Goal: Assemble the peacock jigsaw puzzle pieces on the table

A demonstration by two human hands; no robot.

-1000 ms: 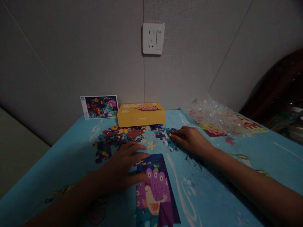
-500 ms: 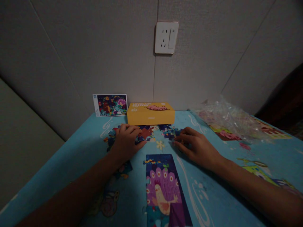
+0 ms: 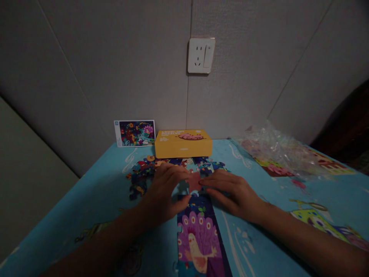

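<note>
A reddish jigsaw puzzle piece (image 3: 194,182) is between my two hands, just above the far end of a joined puzzle section (image 3: 198,238) showing a purple peacock. My left hand (image 3: 168,190) has its fingertips at the piece's upper left, its thumb lower down near the section's top edge. At the piece's right edge are the fingertips of my right hand (image 3: 232,192), its thumb tucked below. Loose puzzle pieces (image 3: 141,173) are scattered beyond and beside my left hand. More pieces (image 3: 211,165) lie past my right fingers.
A yellow puzzle box (image 3: 183,148) stands by the wall, with a picture card (image 3: 135,133) leaning left of it. Crumpled clear plastic (image 3: 276,150) covers colourful sheets at right. The blue patterned tablecloth (image 3: 95,184) lies beneath everything. A socket (image 3: 201,55) is on the wall.
Both hands have come together in the middle, near the peacock section's top. A reddish puzzle piece now shows between them. The view has tilted slightly up.
</note>
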